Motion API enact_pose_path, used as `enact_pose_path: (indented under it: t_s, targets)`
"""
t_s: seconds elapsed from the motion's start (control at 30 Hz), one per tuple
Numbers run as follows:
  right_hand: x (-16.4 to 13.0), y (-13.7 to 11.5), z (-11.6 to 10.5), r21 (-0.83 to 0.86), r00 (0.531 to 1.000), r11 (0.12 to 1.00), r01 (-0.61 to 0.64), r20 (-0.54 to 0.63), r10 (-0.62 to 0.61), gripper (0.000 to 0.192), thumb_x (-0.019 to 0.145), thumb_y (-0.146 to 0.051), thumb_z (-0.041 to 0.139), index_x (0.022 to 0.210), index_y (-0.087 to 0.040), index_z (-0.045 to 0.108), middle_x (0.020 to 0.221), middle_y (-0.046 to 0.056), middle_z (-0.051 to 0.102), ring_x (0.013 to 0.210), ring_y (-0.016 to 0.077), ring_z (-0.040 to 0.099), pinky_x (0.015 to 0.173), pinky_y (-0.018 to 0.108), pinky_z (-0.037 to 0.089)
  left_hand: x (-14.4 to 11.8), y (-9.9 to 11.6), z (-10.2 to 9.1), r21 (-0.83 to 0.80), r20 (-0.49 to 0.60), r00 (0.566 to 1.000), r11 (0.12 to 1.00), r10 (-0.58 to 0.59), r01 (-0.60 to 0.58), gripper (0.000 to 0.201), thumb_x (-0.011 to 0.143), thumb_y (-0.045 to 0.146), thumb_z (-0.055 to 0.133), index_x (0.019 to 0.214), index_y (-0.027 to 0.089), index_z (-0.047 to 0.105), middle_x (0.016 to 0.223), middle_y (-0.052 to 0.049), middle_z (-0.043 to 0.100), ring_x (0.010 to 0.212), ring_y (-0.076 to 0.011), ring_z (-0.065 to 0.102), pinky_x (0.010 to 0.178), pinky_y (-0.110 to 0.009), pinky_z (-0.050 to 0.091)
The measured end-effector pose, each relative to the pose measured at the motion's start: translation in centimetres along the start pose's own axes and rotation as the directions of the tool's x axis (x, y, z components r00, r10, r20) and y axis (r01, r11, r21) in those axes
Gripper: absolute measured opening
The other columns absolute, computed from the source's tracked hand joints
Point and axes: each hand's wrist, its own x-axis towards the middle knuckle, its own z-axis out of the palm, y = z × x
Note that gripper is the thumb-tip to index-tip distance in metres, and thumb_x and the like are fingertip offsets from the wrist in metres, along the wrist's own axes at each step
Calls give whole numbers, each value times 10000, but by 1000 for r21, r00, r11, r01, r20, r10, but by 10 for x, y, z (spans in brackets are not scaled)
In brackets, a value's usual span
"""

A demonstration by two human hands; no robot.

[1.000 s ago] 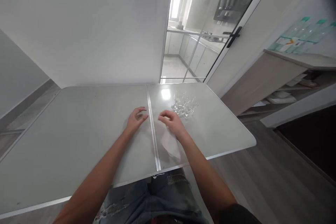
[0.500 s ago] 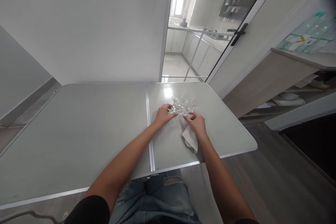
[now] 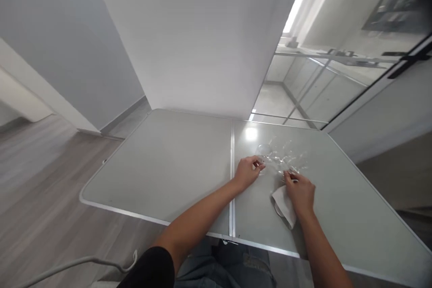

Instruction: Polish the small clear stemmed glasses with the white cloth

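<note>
Several clear stemmed glasses (image 3: 286,157) stand close together on the right part of the table, smeared by motion and hard to tell apart. My left hand (image 3: 249,172) pinches the lower part of a clear glass (image 3: 263,150) at the left side of the group. At the near edge of the group, my right hand (image 3: 300,190) has its thumb and fingers closed on another clear glass, mostly lost in the blur. A folded white cloth (image 3: 284,204) lies on the table just left of my right wrist.
The pale table (image 3: 189,162) has a metal seam (image 3: 232,180) across it and a metal rim. Behind it stands a white wall (image 3: 202,45). A glass door (image 3: 303,85) is at the back right. A grey cable (image 3: 84,260) runs at the lower left.
The view has turned left, so table and hands appear farther right. My left hand and its glass have drawn slightly away from my right hand. The cloth stays by my right wrist.
</note>
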Motion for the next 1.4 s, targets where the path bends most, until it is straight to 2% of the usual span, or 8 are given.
enact_pose_path:
  t_s: [0.1, 0.33, 0.5, 0.67, 1.0, 1.1, 1.2, 1.4]
  targets:
    - [-12, -29, -1, 13, 995, 999, 35, -93, -34, 531, 857, -568, 512, 900, -129, 806, 863, 171, 784, 745, 310, 717, 800, 412, 506, -19, -12, -78, 28, -121, 991, 998, -59, 63, 151, 871, 299, 667, 971, 222, 751, 903, -17, 764, 769, -143, 671, 743, -259, 514]
    - [-45, -206, 83, 435, 887, 896, 86, 376, -268, 375, 838, -509, 605, 925, -205, 808, 983, 104, 798, 859, 285, 753, 804, 367, 559, -39, -86, -239, 235, -461, 872, 925, -164, 299, 147, 863, 254, 633, 966, 207, 728, 920, -48, 759, 810, -178, 673, 801, -318, 511]
    - [-59, -312, 150, 415, 810, 883, 219, 428, -402, 298, 864, -415, 601, 808, -203, 802, 907, 113, 799, 925, 292, 749, 862, 349, 523, -48, -114, -267, 250, -541, 818, 893, -193, 376, 140, 861, 244, 619, 946, 191, 716, 889, -71, 746, 803, -188, 673, 805, -320, 504]
    - [-68, -342, 171, 350, 798, 898, 266, 443, -409, 261, 881, -384, 620, 846, -202, 804, 896, 121, 794, 913, 280, 743, 818, 321, 499, -54, -122, -268, 214, -619, 763, 895, -187, 392, 173, 884, 260, 575, 985, 196, 700, 890, -70, 738, 822, -195, 674, 827, -327, 504]
    - [-71, -341, 168, 296, 829, 937, 186, 464, -312, 192, 858, -379, 682, 953, -225, 743, 873, 61, 778, 865, 225, 698, 779, 292, 470, -53, -113, -271, 249, -625, 764, 888, -158, 388, 301, 798, 271, 674, 1081, 187, 614, 958, -60, 653, 817, -189, 608, 870, -366, 495]
    - [-70, -306, 136, 412, 843, 900, 138, 427, -325, 356, 793, -436, 751, 1100, -266, 688, 828, 5, 759, 832, 205, 672, 779, 288, 470, -69, -95, -272, 175, -735, 666, 911, -131, 373, 623, 687, 316, 797, 1220, 168, 510, 1178, -89, 559, 774, -137, 559, 816, -332, 498]
    - [-68, -232, 83, 435, 913, 898, 60, 339, -225, 353, 827, -568, 665, 976, -251, 701, 781, 6, 731, 688, 177, 637, 705, 280, 470, -87, -61, -249, 113, -841, 532, 932, -95, 345, 424, 806, 338, 700, 1160, 198, 514, 1077, -39, 557, 792, -131, 537, 763, -289, 480]
    - [-32, -48, -10, 199, 973, 953, -227, 91, 213, 439, 781, -573, 641, 960, -178, 709, 730, 61, 720, 695, 224, 655, 721, 323, 478, -54, 4, -118, -46, -186, 958, 976, -219, 214, 170, 851, 349, 653, 955, 232, 586, 909, 12, 648, 663, -125, 595, 643, -264, 468]
